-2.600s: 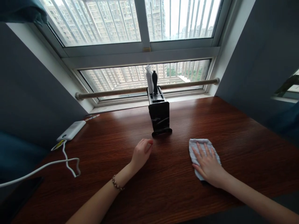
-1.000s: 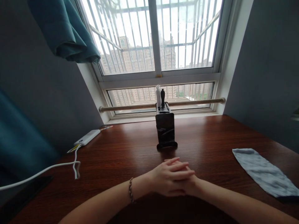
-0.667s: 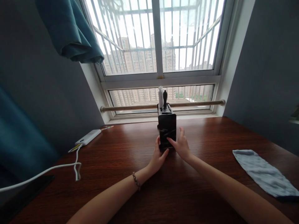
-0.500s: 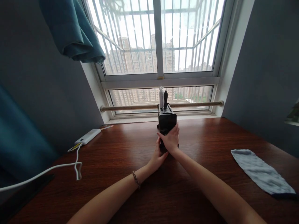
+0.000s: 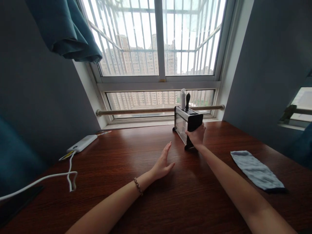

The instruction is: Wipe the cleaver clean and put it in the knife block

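A black knife block [image 5: 187, 125] stands on the dark wooden table [image 5: 117, 162], turned so its long side shows. One white and one black handle [image 5: 184, 100] stick up from its top. My right hand [image 5: 196, 135] grips the block's near end. My left hand [image 5: 162, 163] hovers open to the block's left, fingers straight, touching nothing. A grey-blue cloth [image 5: 255, 169] lies flat to the right of my right arm.
A white power bank [image 5: 82, 143] with a white cable [image 5: 48, 177] lies at the table's left. A wooden rail [image 5: 136, 111] runs along the window at the back. A teal curtain [image 5: 63, 29] hangs top left. Dark walls close both sides.
Both hands left the clasp and took the block. The block has turned and shifted right. My left hand has since let go and drawn back; the right still holds it.
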The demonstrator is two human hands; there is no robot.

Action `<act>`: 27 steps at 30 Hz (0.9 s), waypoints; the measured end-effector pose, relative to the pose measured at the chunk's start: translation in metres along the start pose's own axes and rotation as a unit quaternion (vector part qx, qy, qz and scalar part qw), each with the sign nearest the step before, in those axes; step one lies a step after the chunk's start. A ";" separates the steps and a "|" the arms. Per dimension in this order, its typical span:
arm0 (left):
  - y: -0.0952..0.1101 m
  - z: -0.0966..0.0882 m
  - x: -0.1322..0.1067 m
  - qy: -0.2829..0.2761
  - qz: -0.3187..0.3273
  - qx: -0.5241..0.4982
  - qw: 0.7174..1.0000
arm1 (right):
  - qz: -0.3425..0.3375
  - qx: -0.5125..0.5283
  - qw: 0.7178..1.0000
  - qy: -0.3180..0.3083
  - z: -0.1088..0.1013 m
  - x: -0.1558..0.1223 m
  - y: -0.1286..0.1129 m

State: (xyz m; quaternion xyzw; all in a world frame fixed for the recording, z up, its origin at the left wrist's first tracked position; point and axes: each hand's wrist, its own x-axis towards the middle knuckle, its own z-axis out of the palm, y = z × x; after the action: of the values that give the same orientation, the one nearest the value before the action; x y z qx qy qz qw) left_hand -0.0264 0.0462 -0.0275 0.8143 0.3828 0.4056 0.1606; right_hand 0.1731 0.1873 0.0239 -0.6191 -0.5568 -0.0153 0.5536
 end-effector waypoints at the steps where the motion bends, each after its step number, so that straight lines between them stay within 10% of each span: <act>1: 0.000 0.000 0.000 -0.009 0.004 0.008 1.000 | 0.003 -0.005 1.000 0.011 -0.002 0.008 0.011; 15: 0.010 -0.001 0.001 -0.057 -0.001 0.069 0.996 | 0.033 -0.090 0.987 0.127 -0.051 0.096 0.145; 27: 0.024 -0.002 0.001 -0.093 0.019 0.115 0.989 | 0.005 -0.112 0.987 0.111 -0.070 0.106 0.174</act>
State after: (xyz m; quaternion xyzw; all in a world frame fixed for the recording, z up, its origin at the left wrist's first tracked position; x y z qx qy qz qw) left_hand -0.0160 0.0315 -0.0122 0.8687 0.3950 0.2841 0.0928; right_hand 0.3780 0.2499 0.0025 -0.6743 -0.4834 -0.1435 0.5395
